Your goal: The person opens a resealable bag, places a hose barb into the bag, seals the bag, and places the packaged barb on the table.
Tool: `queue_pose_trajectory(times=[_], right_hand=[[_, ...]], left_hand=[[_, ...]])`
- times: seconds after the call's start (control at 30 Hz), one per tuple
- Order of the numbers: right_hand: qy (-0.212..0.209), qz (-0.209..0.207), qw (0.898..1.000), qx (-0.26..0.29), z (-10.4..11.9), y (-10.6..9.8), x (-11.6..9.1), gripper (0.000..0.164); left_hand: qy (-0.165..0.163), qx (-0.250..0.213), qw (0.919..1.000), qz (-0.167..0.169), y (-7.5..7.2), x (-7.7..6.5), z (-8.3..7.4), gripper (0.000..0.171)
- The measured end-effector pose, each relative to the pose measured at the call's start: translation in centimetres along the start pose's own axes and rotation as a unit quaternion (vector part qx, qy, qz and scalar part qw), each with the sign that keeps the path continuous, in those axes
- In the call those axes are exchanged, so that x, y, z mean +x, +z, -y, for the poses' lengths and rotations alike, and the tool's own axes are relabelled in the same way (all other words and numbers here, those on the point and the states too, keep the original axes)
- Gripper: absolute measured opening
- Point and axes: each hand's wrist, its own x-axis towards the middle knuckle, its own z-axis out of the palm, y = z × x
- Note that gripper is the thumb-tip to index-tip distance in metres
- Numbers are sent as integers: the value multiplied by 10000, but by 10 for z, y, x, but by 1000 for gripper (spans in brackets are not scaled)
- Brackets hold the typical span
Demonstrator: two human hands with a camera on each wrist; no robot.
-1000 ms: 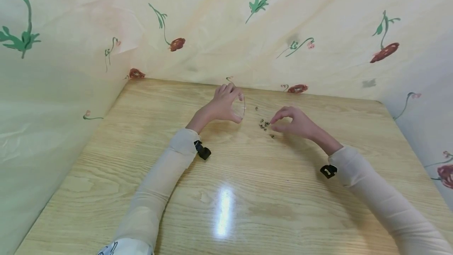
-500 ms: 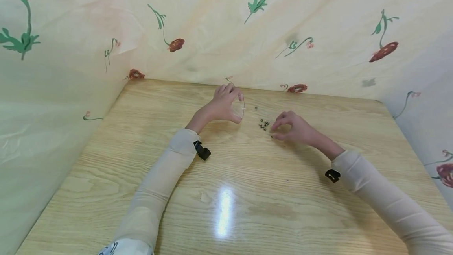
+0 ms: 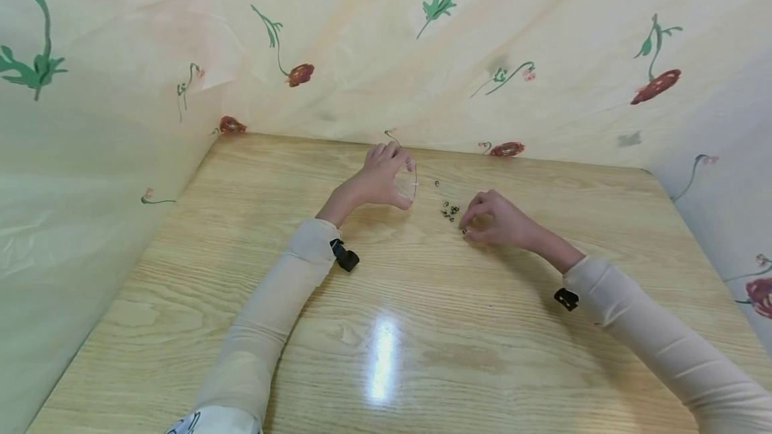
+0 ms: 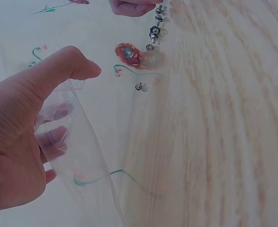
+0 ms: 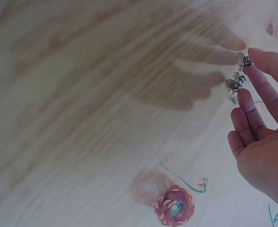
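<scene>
My left hand [image 3: 381,176] holds a clear, see-through cup-like container [image 3: 407,186], tipped so its rim faces right; the same container [image 4: 89,156] appears in the left wrist view, thumb on one side and fingers on the other. At the right, the thumb and forefinger of my right hand [image 3: 500,222] pinch a small, shiny round metal piece [image 5: 247,61] at the table surface. Several similar metal pieces [image 3: 451,210] lie in a loose cluster just left of those fingertips. A single metal piece [image 3: 437,183] sits apart, farther back, near the container's rim.
Both hands work over a wood-grain table [image 3: 338,353], which reflects a bright light near the front. A pale sheet printed with red flowers [image 3: 362,52] hangs behind the table and along its sides. Black straps [image 3: 345,256] show at the wrists.
My right hand has shifted slightly toward me, and its thumb and forefinger have come together around the nearest metal piece. My left hand and the container stay put.
</scene>
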Motion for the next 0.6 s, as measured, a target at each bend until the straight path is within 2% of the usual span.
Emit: queue_pose_trajectory(times=[0.33,0.6], right_hand=[[137,41,9999,-37,2,0,0,12],[65,14,10000,-63,0,2,0,11]], left_hand=[[2,22,10000,-35,0,0,0,57],[-22,31,10000,-39,-1,-1,-1,54]])
